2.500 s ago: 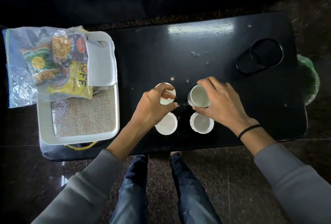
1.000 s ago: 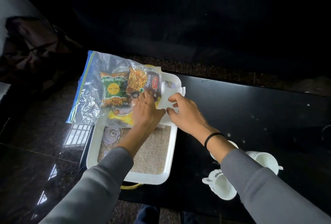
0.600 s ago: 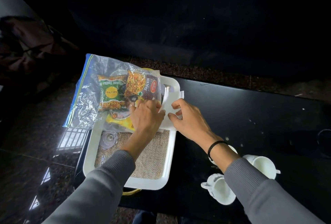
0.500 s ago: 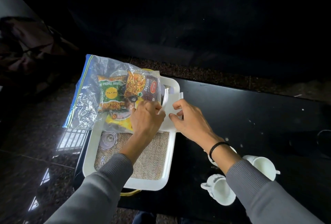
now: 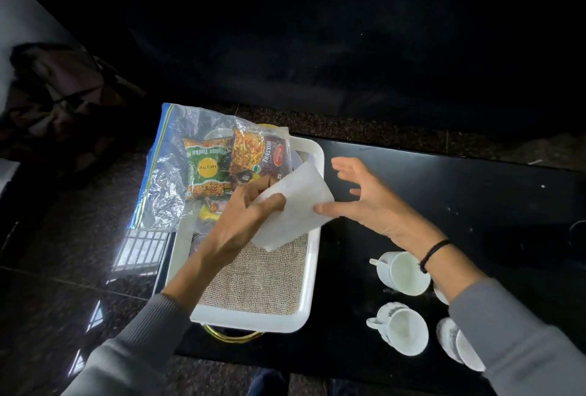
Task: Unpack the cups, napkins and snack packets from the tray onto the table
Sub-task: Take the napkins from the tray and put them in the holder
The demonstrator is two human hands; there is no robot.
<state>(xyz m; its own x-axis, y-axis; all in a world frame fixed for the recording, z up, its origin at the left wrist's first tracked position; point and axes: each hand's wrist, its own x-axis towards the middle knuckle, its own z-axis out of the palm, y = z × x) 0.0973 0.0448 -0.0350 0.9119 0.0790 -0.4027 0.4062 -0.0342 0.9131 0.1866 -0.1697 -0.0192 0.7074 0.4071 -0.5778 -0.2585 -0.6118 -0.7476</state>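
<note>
Left hand (image 5: 244, 221) pinches a white napkin (image 5: 296, 208) above the tray (image 5: 309, 272) — right hand (image 5: 364, 202) open, thumb touching its edge

Bare table (image 5: 444, 180) beyond tray (image 5: 312, 272); cups (image 5: 402, 272) crowding near right, one seemingly half-hidden.

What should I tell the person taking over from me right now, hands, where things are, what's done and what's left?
Left hand: pinching the white napkins, lifted over the tray.
Right hand: open, thumb touching the napkins' edge, fingers spread, holding nothing else.
Done: the white cups stand on the black table, right of the tray; the right sleeve partly hides some of them.
Left: set the napkins on the table, then move the snack packets. They are in a clear zip bag lying across the tray's far end and overhanging its left side.
</note>
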